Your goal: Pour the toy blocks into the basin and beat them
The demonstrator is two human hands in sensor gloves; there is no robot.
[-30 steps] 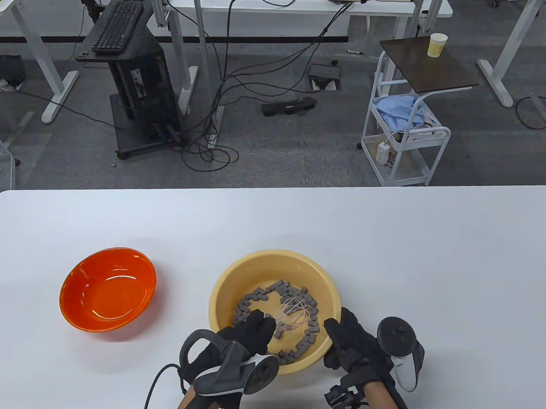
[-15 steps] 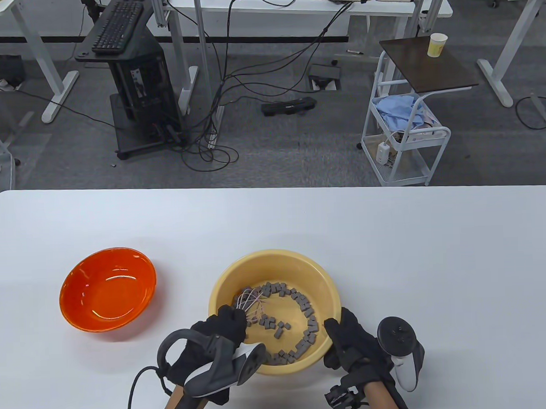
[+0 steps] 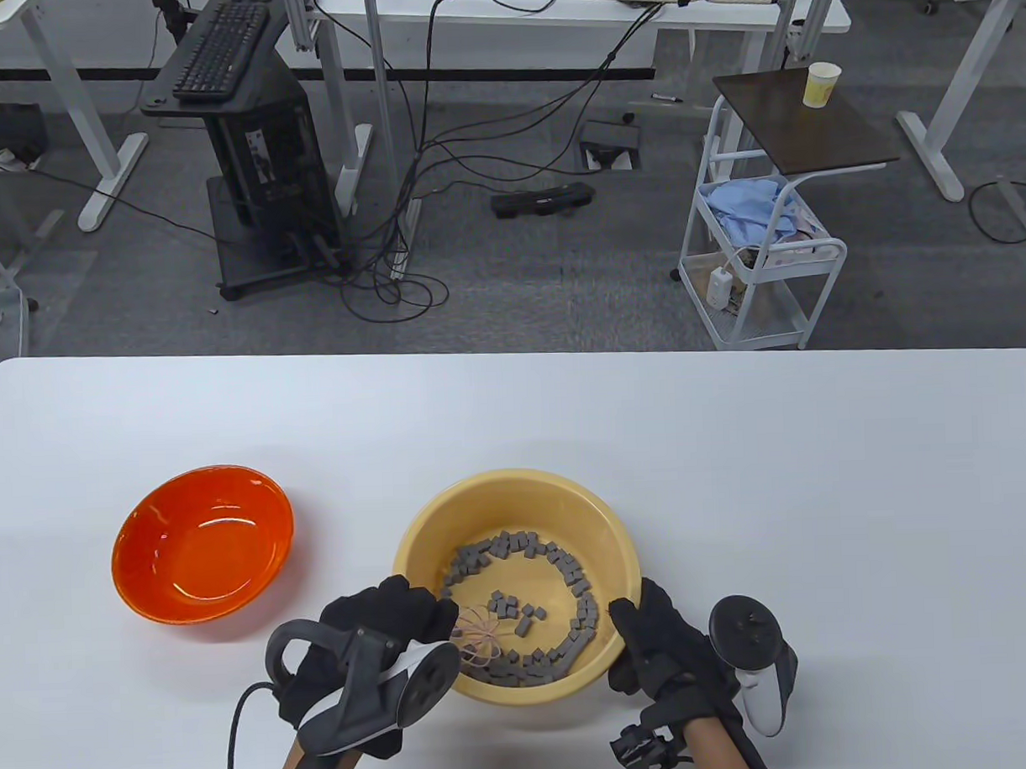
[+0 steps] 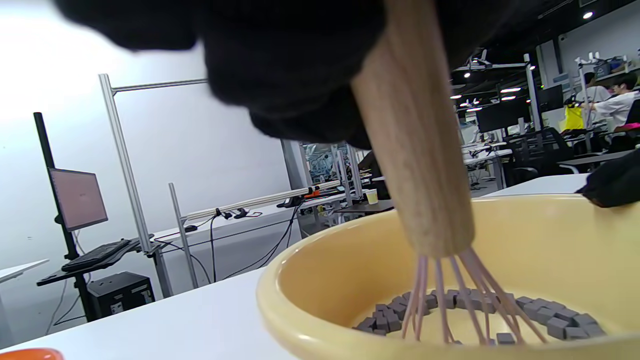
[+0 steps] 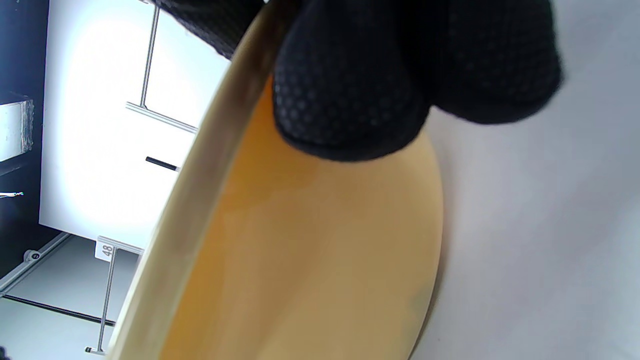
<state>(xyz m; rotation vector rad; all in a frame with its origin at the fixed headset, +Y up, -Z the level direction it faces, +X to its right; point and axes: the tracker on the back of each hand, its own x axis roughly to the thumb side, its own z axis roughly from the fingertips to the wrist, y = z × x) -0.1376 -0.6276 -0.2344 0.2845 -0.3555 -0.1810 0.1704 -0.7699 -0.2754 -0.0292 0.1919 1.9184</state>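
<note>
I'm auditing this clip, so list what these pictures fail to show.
- Whisk handle: table view, under the left hand.
- Left hand's grip: left wrist view, cut off by the top edge, blurred.
- Toy blocks, basin inside: right wrist view, blocked by the basin's outer wall.
- Right hand fingertips: table view, behind the rim.

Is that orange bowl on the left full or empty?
Empty. The table view shows the orange bowl's bare inside; the grey toy blocks all lie in the yellow basin.
</note>
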